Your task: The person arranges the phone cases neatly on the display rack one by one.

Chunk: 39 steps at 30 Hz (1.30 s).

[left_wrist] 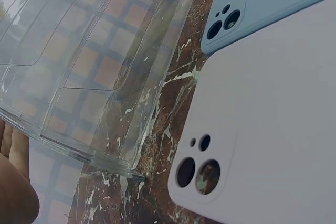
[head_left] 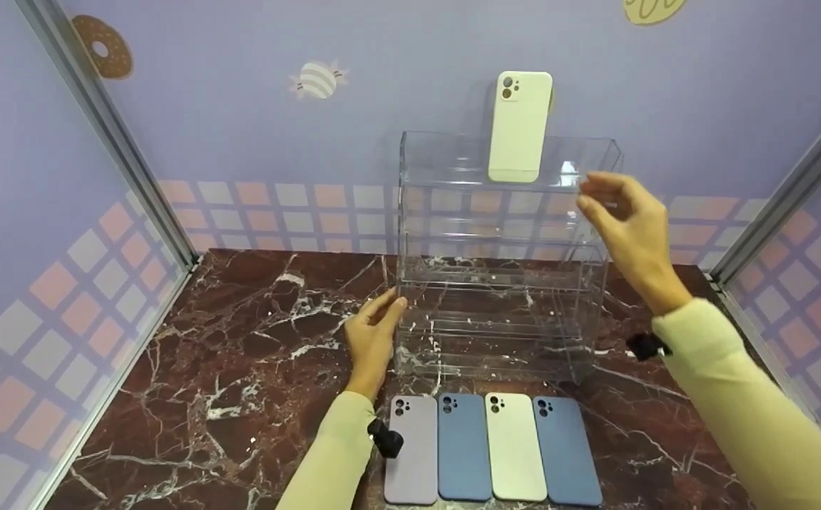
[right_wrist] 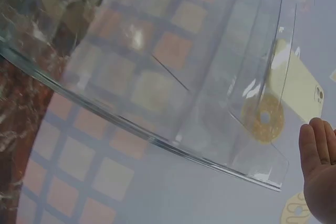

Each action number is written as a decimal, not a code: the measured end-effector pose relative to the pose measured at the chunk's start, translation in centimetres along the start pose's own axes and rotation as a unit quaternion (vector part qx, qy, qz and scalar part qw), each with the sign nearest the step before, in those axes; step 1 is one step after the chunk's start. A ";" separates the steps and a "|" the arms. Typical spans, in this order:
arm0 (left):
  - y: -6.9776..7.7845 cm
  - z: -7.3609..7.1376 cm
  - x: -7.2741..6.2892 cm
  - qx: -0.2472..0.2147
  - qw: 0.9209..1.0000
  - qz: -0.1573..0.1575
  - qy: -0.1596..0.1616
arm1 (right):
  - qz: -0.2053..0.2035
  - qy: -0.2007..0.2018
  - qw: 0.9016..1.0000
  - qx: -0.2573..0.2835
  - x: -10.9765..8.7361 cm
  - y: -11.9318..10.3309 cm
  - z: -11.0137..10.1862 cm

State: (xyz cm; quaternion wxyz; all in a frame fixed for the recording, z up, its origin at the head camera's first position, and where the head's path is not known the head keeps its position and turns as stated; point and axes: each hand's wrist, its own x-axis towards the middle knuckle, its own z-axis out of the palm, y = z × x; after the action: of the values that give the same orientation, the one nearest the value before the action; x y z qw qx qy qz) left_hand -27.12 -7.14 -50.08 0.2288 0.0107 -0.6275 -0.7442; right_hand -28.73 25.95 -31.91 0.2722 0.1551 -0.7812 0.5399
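Observation:
A clear tiered plastic rack [head_left: 502, 283] stands on the marbled tabletop. On its top tier a cream phone case [head_left: 520, 127] leans upright, camera holes at the top. My left hand [head_left: 371, 340] is at the rack's left side, fingers extended against or very near its edge; contact is hard to tell. Beside the rack's upper right corner, my right hand [head_left: 630, 223] holds nothing, its fingers loosely bent; the right wrist view shows this hand [right_wrist: 320, 171] apart from the cream case [right_wrist: 296, 80]. In the left wrist view, the rack's side panel [left_wrist: 79, 114] is close to the left hand [left_wrist: 16, 182].
In front of the rack, a row of phone cases lies flat: a lilac one [head_left: 414, 467], a blue one [head_left: 465, 450], a cream one [head_left: 516, 450] and another blue one [head_left: 569, 453]. A patterned wall [head_left: 240, 127] rises behind, with metal posts [head_left: 120, 149] at the corners.

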 end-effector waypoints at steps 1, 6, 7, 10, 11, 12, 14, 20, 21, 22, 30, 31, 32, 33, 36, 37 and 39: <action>0.0 -0.1 0.0 0.001 1.000 -0.001 0.002 | 0.001 -0.005 1.000 0.004 -0.6 0.2 0.0; 0.1 -0.4 -0.2 0.009 1.000 -0.005 0.008 | 0.011 -0.023 1.000 -0.003 -3.4 1.0 0.0; 0.2 -0.4 -0.2 0.009 1.000 -0.007 0.008 | 0.010 -0.024 1.000 -0.004 -4.0 1.2 0.0; 0.3 -0.4 -0.2 0.013 1.000 -0.009 0.002 | 0.007 -0.025 1.000 -0.010 -5.6 1.6 -0.3; 0.3 -0.4 -0.2 0.013 1.000 -0.009 0.000 | 0.007 -0.025 1.000 -0.013 -6.1 1.8 -0.4; 0.3 -0.4 -0.3 0.014 1.000 -0.009 -0.001 | 0.009 -0.027 0.999 -0.015 -6.7 1.9 -0.6; 0.3 -0.3 -0.3 0.015 1.000 -0.006 -0.002 | 0.015 -0.033 0.999 -0.018 -7.8 2.2 -0.8; 0.2 -0.1 -0.2 0.006 1.000 -0.005 0.000 | 0.043 -0.043 0.998 -0.027 -11.0 3.7 -1.2; 0.2 -0.1 -0.1 0.005 1.000 -0.006 0.001 | 0.047 -0.043 0.998 -0.028 -11.4 4.0 -1.3; 0.2 -0.1 -0.1 0.005 1.000 -0.006 0.001 | 0.050 -0.043 0.997 -0.027 -11.9 4.3 -1.3; 0.1 0.0 -0.1 0.000 1.000 -0.012 0.006 | 0.066 -0.068 0.995 -0.034 -14.8 5.8 -1.7; 0.1 0.0 -0.1 0.000 1.000 -0.012 0.006 | 0.068 -0.070 0.995 -0.034 -15.2 5.9 -1.7; 0.1 0.0 -0.1 0.001 1.000 -0.011 0.004 | 0.068 -0.071 0.995 -0.036 -15.5 6.1 -1.8; 0.1 0.0 -0.1 0.001 1.000 -0.011 0.003 | 0.069 -0.072 0.994 -0.038 -15.8 6.2 -1.8; 0.1 0.0 -0.2 0.002 1.000 -0.006 0.000 | 0.074 -0.080 0.993 -0.049 -16.7 6.7 -1.9; 0.1 0.0 -0.2 0.002 1.000 -0.005 -0.002 | 0.075 -0.082 0.992 -0.056 -17.0 6.9 -1.9; 0.1 0.0 -0.2 0.006 1.000 -0.005 -0.005 | 0.079 -0.088 0.991 -0.070 -17.6 7.2 -2.0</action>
State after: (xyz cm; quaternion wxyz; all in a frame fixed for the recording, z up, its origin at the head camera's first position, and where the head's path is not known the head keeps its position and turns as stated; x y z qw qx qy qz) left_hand -26.86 -7.11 -50.02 0.2216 0.0110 -0.6328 -0.7419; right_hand -17.90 29.56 -47.25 0.1696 0.1206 -0.8477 0.4880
